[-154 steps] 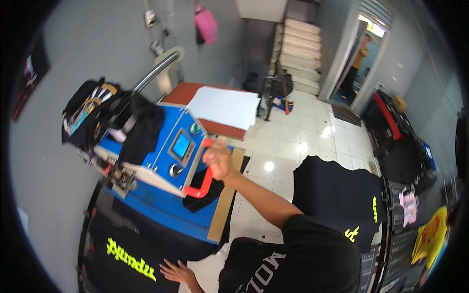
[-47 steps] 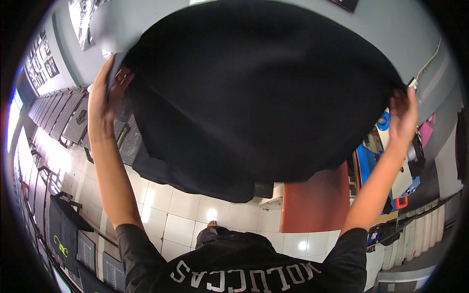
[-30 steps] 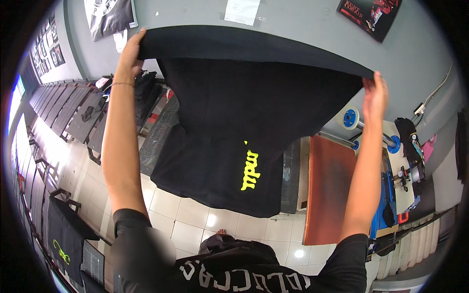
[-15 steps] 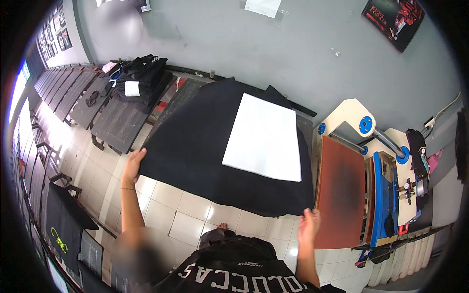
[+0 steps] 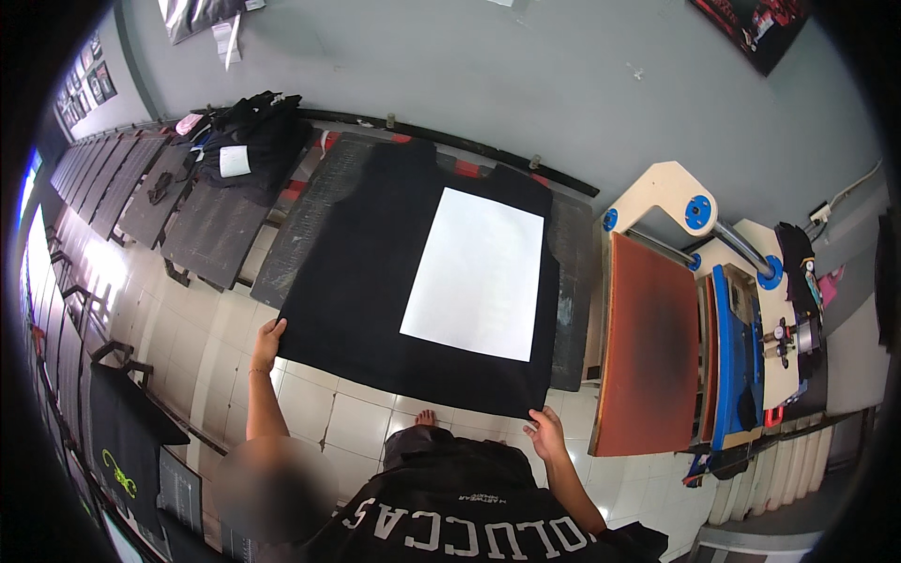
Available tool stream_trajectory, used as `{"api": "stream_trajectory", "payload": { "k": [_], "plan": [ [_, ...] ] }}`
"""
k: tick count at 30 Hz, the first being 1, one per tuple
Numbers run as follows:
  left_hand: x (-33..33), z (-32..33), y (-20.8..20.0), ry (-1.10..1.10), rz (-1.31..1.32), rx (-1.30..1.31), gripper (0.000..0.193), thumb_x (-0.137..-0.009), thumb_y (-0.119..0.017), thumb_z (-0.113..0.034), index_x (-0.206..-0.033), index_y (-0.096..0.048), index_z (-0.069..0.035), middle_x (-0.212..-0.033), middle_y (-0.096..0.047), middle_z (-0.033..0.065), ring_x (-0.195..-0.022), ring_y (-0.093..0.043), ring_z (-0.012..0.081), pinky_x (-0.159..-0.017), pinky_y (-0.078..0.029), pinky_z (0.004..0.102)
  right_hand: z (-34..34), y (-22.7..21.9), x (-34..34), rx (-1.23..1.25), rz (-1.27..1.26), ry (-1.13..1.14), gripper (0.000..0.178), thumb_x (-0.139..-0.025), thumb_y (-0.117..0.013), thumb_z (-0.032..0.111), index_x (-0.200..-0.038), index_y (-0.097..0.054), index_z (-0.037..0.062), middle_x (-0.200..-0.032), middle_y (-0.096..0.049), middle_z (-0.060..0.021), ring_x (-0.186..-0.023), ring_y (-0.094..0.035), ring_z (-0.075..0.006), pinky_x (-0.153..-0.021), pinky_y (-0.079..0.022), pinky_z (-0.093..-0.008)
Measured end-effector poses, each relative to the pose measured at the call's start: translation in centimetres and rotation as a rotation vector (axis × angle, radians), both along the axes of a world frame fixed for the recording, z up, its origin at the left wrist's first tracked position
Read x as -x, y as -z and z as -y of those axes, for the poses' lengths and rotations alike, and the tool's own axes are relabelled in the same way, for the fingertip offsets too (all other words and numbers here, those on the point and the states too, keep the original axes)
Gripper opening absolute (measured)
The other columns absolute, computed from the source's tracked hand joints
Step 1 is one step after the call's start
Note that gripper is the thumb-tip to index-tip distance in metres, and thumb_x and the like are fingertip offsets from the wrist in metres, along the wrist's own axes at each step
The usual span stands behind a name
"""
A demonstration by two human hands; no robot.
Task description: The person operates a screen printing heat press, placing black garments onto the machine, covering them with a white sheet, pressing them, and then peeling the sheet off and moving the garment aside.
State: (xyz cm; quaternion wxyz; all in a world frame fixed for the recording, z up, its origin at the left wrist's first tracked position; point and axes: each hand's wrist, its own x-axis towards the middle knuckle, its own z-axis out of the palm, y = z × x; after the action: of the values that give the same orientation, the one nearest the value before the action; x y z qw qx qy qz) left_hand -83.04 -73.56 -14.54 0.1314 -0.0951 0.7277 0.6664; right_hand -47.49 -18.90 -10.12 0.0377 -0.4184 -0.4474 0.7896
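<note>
A black shirt panel (image 5: 347, 281), with neck and armhole cut-outs at its far end, lies across a dark board (image 5: 571, 310). Its near part hangs over the front of the board. On its right half rests a large white sheet (image 5: 474, 272). My left hand (image 5: 267, 343) is closed on the near left corner of the panel. At the near right corner, my right hand (image 5: 545, 433) pinches the hem between thumb and finger, its other fingers loosely curled.
To the right stands a heat press with a brown pad (image 5: 648, 347) and a blue frame (image 5: 737, 357). Dark garments are piled (image 5: 246, 141) on the boards at the left, under a small white paper (image 5: 236, 160). A grey wall (image 5: 450, 75) rises behind.
The panel, billowing and raised before, has come down flatter on the board, its neck and armholes now showing. The white sheet shifted left with it. My right hand moved left.
</note>
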Motion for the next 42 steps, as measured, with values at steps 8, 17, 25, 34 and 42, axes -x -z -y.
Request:
{"api": "stream_trajectory", "payload": {
  "k": [8, 17, 25, 34, 42],
  "plan": [
    [0.2, 1.2, 2.8, -0.022, -0.014, 0.157, 0.033, -0.100, -0.059, -0.029, -0.079, -0.061, -0.004, -0.073, -0.049, -0.0068, -0.068, -0.041, 0.0053, -0.063, -0.035, 0.0238, -0.7, 4.3, -1.3, 0.102, 0.035, -0.002, 0.018, -0.089, -0.072, 0.013, -0.087, -0.056, 0.0199, -0.089, -0.061, 0.0057, -0.083, -0.055, -0.0117, -0.078, -0.046, -0.0357],
    [0.1, 0.0, 4.4, 0.036, -0.131, 0.228, 0.033, -0.100, -0.059, -0.029, -0.079, -0.055, -0.004, -0.077, -0.047, -0.0044, -0.075, -0.042, 0.0090, -0.067, -0.038, 0.0275, -0.2, 5.7, -2.3, 0.016, 0.135, 0.087, 0.024, -0.087, -0.077, 0.025, -0.087, -0.055, 0.0163, -0.084, -0.055, 0.0010, -0.077, -0.053, -0.0120, -0.068, -0.045, -0.0314],
    [-3.3, 0.0, 11.6, 0.190, 0.287, 0.454, 0.040, -0.103, -0.044, -0.039, -0.130, -0.060, -0.014, -0.115, -0.062, 0.0030, -0.099, -0.062, 0.0204, -0.083, -0.053, 0.0372, -2.2, 8.4, -3.8, -0.767, 0.205, -0.171, 0.035, -0.091, -0.068, 0.036, -0.101, -0.069, 0.0028, -0.091, -0.070, -0.0073, -0.081, -0.067, -0.0159, -0.070, -0.053, -0.0339],
    [-17.8, -35.8, -13.4, 2.124, 0.001, 0.021, 0.055, -0.097, -0.055, -0.047, -0.132, -0.058, -0.004, -0.130, -0.058, 0.0194, -0.120, -0.055, 0.0354, -0.099, -0.044, 0.0478, -8.4, -1.4, -28.4, -0.420, 0.115, 0.086, 0.030, -0.093, -0.061, 0.026, -0.113, -0.065, 0.0035, -0.093, -0.068, -0.0067, -0.078, -0.065, -0.0189, -0.067, -0.057, -0.0323],
    [-33.6, -55.9, -19.3, 2.189, -0.972, -0.084, 0.024, -0.099, -0.056, -0.014, -0.109, -0.067, 0.005, -0.107, -0.070, 0.0169, -0.101, -0.066, 0.0277, -0.090, -0.052, 0.0411, -2.1, -6.8, -61.5, -1.006, 1.259, 1.399, 0.017, -0.089, -0.061, 0.015, -0.098, -0.068, 0.0020, -0.085, -0.069, -0.0147, -0.079, -0.069, -0.0292, -0.074, -0.054, -0.0406]
  ]
}}
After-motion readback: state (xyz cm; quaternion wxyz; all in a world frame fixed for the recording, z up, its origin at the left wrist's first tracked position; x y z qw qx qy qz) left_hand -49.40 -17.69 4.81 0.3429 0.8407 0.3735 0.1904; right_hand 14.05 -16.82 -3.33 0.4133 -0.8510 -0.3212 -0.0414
